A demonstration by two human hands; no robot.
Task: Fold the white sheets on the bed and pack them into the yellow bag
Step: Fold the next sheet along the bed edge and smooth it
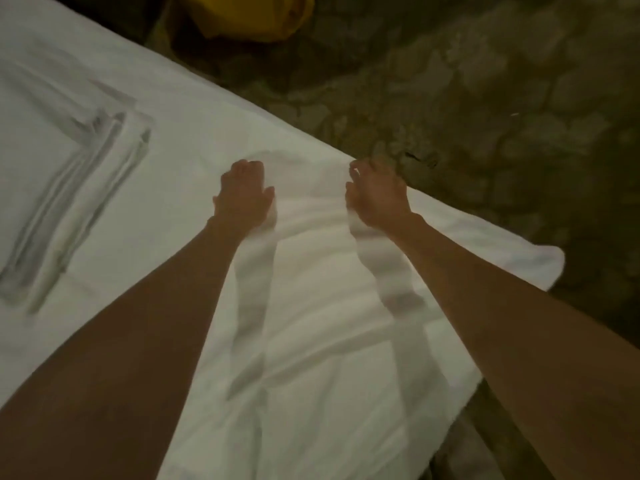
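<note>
both hands (242,192) (375,195) gripping white sheet (311,271) on bed (180,126)

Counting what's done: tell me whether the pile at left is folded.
Folded: the stack shows layered straight edges, lying flat on the bed.

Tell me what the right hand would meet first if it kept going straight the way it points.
The right hand grips the white sheet near the bed's edge and points past it. Straight on, it would likely leave the bed and meet only the patterned floor, though depth is unclear.
</note>
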